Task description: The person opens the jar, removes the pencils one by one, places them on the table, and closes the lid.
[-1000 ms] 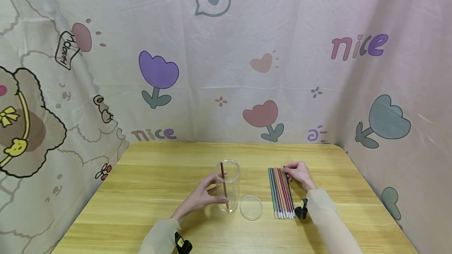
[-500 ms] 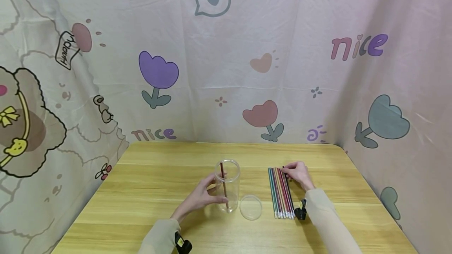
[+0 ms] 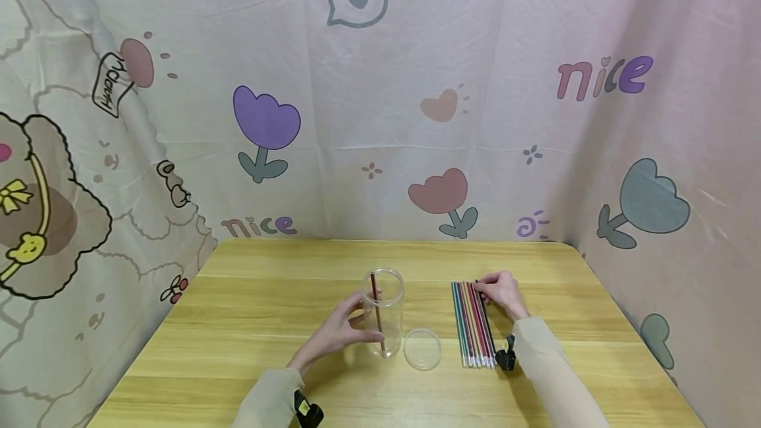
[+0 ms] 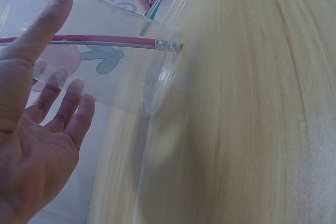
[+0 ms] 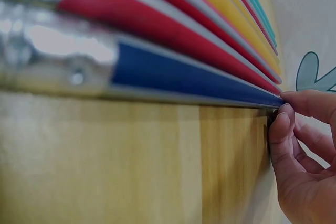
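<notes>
My left hand (image 3: pixel 339 334) holds a clear jar (image 3: pixel 392 325) from its left side, thumb in front and fingers behind. The jar stands upright and uncapped on the table. Inside leans a single red pencil (image 4: pixel 115 40), its metal ferrule and eraser end down at the jar's base. Over on the right, a row of colored pencils (image 3: pixel 471 325) lies side by side, eraser ends toward me. My right hand (image 3: pixel 502 289) pinches the far tip of the outermost one, a dark blue pencil (image 5: pixel 184 77), between thumb and index finger. That pencil lies beside a red one.
A round clear lid (image 3: pixel 423 349) lies flat between the jar and the pencil row. The wooden table (image 3: pixel 267 302) backs onto a printed cloth (image 3: pixel 357 98) with flowers and lettering, which also hangs along both sides. Each wrist wears a small black camera (image 3: pixel 308 409).
Almost nothing differs. My right hand and sleeve have shifted very slightly left, staying at the far tip of the blue pencil. My left hand and the jar have kept still.
</notes>
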`<state>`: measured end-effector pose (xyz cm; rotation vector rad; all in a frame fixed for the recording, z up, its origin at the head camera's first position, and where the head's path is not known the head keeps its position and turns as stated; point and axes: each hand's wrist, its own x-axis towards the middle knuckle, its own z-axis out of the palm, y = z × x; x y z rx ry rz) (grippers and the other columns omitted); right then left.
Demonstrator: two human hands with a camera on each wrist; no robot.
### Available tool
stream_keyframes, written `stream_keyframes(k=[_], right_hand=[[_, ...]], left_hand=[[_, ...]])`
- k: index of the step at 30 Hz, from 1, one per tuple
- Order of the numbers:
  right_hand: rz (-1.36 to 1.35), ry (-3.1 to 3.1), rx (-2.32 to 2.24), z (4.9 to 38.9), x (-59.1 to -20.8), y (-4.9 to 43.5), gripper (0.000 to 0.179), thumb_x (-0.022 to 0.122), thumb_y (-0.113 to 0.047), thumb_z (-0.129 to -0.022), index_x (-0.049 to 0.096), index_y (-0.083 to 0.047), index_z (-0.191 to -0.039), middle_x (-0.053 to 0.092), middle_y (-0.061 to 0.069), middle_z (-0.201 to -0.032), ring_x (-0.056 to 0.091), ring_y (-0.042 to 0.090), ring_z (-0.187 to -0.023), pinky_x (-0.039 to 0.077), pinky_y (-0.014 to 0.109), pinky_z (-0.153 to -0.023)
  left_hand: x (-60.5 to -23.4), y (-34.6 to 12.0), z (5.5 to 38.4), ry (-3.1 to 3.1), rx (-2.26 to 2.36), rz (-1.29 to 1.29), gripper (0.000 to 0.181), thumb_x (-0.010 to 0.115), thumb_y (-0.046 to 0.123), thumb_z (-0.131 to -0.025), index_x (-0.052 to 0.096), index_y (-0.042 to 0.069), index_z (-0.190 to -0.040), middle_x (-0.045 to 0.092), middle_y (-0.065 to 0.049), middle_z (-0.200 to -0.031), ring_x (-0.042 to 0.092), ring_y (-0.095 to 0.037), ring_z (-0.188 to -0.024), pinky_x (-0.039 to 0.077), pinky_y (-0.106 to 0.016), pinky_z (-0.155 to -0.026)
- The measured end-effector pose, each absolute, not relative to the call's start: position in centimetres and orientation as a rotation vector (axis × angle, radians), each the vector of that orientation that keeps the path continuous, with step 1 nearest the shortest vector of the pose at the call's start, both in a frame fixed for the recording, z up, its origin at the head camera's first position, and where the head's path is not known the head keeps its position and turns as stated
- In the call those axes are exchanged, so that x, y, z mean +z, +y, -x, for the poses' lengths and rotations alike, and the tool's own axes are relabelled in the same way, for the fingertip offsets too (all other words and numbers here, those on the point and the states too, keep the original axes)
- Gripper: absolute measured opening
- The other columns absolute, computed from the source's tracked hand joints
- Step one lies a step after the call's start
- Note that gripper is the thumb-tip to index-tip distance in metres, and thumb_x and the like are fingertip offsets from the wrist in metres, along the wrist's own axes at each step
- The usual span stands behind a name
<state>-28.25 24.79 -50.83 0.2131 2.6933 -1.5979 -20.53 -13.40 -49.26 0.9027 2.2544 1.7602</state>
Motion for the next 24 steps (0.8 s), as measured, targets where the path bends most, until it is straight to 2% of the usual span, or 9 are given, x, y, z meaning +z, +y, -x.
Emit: stream_keyframes(k=[18, 24], right_hand=[[-0.213, 2.736, -1.585, 28.11, -50.7, 24.61, 0.02, 0.071, -0.002, -0.087, 0.07, 0.013, -0.1, 0.072, 0.017, -0.082, 0.06, 0.011, -0.059, 0.055, 0.02, -0.051], [-0.227, 2.691, -1.61, 28.03, -50.62, 24.67, 0.021, 0.071, -0.002, -0.088, 0.069, 0.013, -0.103, 0.073, 0.016, -0.085, 0.06, 0.01, -0.06, 0.057, 0.02, -0.053]], left_hand=[[-49.17, -13.44, 20.52, 2.258, 1.754, -0.93, 0.068, 0.082, 0.013, -0.083, 0.049, 0.009, -0.142, 0.039, -0.027, -0.156, 0.039, -0.048, -0.142, 0.038, -0.065, -0.118], [-49.17, -13.46, 20.51, 2.264, 1.743, -0.928, 0.068, 0.082, 0.014, -0.084, 0.048, 0.011, -0.143, 0.04, -0.026, -0.156, 0.041, -0.047, -0.142, 0.039, -0.063, -0.118]])
